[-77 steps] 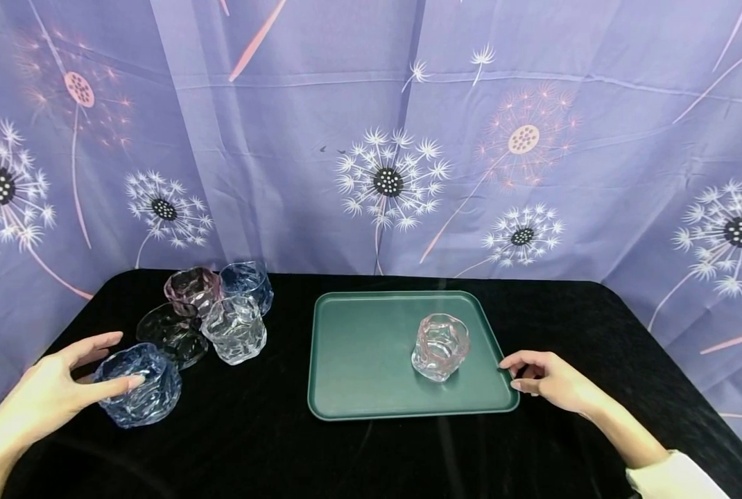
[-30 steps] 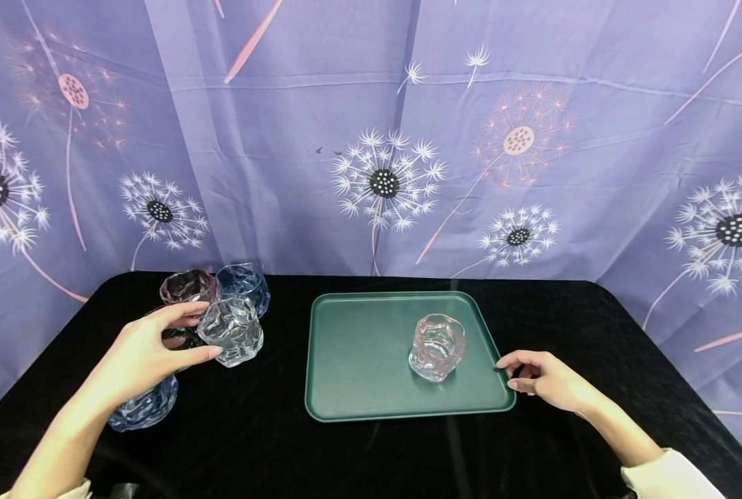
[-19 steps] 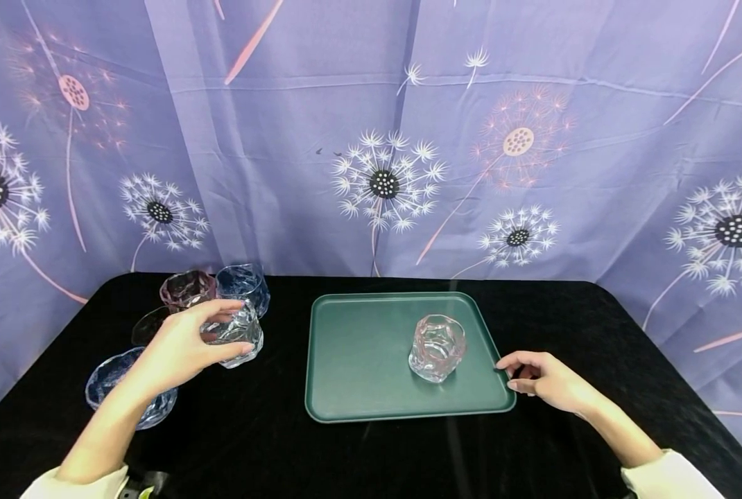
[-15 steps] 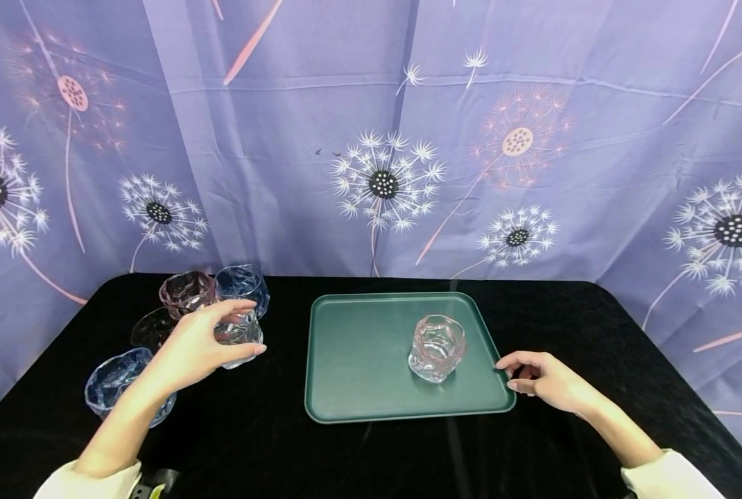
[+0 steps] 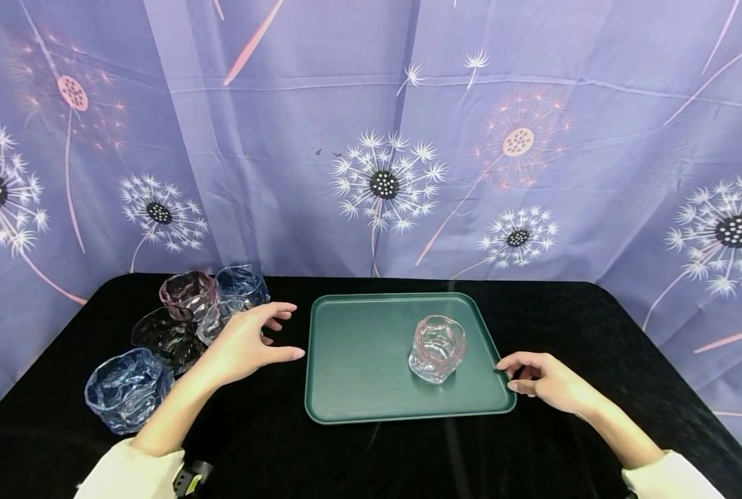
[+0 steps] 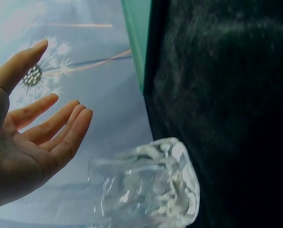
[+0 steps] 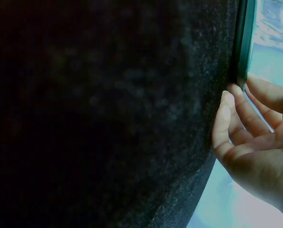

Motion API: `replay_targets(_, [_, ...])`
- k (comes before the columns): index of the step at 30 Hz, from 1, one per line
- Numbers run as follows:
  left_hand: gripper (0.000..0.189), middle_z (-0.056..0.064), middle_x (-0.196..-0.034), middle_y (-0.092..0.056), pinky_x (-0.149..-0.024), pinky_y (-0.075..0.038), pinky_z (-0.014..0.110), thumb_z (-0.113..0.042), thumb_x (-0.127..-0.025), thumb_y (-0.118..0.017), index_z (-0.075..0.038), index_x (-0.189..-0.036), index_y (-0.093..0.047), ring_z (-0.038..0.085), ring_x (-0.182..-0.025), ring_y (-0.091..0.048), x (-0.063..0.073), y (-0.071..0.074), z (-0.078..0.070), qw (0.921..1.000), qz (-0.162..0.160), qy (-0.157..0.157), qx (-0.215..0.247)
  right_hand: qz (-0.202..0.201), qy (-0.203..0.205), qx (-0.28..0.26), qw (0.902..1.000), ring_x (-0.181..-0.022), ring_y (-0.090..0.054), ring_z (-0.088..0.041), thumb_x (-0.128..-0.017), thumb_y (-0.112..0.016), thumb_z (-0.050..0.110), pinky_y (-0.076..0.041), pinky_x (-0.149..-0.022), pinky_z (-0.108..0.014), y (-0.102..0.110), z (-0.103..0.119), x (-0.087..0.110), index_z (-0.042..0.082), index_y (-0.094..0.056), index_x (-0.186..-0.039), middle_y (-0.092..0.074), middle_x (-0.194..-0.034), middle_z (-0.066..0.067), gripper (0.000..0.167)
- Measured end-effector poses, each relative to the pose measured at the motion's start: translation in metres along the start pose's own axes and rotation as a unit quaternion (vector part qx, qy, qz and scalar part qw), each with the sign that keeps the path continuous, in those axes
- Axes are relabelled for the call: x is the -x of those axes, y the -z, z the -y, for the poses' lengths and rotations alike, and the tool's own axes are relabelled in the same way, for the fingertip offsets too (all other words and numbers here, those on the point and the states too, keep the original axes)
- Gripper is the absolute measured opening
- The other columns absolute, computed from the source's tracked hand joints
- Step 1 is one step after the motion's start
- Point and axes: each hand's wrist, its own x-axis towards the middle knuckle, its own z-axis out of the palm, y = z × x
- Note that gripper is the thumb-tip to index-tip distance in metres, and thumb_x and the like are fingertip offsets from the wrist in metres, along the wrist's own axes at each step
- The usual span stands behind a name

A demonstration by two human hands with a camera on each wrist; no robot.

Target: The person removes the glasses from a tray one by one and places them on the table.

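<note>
My left hand [image 5: 243, 350] hovers between the group of glasses and the tray, thumb and fingers spread apart around nothing. Behind it, partly hidden, a clear tumbler [image 5: 211, 324] stands on the black cloth; the left wrist view shows this clear tumbler [image 6: 146, 190] close by the hand, apart from the fingers. A green rectangular tray [image 5: 358, 360] lies mid-table, carrying one pale pink tumbler [image 5: 437, 350] on its right half. With thumb and fingertips, my right hand [image 5: 555, 382] pinches the tray's right rim near the front corner, as the right wrist view also shows.
Left of the tray are a front blue tumbler [image 5: 127, 391], a dark smoky glass [image 5: 168, 339], a pinkish tumbler [image 5: 186, 291] and a second blue tumbler [image 5: 243, 284] at the back. A patterned purple curtain [image 5: 296, 173] hangs behind the table.
My left hand has moved right from the front blue tumbler, past the clear tumbler, toward the tray's left edge, with nothing in it. The glasses and my right hand on the tray stay put.
</note>
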Motion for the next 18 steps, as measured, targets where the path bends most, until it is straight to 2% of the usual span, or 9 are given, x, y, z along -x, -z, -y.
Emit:
replay_targets(12, [0.066, 0.013, -0.115, -0.058, -0.076, -0.048, 0.038, -0.028, -0.069, -0.080, -0.001, -0.123, -0.053, 0.026, -0.094, -0.057, -0.016, -0.030, -0.007, 0.9993, 0.036, -0.004, -0.006, -0.002, 0.011, 0.001, 0.9999, -0.062, -0.050, -0.006, -0.082, -0.062, -0.002, -0.045, -0.051, -0.024, -0.001, -0.001, 0.001, -0.004, -0.060, -0.103, -0.055, -0.085, -0.008, 0.021])
replay_targets(18, [0.069, 0.014, -0.118, -0.056, -0.082, -0.045, 0.042, -0.029, -0.069, -0.079, -0.002, -0.126, -0.051, 0.028, -0.099, -0.056, -0.021, -0.042, -0.013, 0.9982, 0.060, 0.001, 0.000, -0.006, 0.016, 0.004, 0.9998, -0.061, -0.050, -0.005, -0.081, -0.062, -0.004, -0.045, -0.051, -0.025, -0.001, 0.000, 0.000, -0.004, -0.060, -0.102, -0.055, -0.084, -0.008, 0.021])
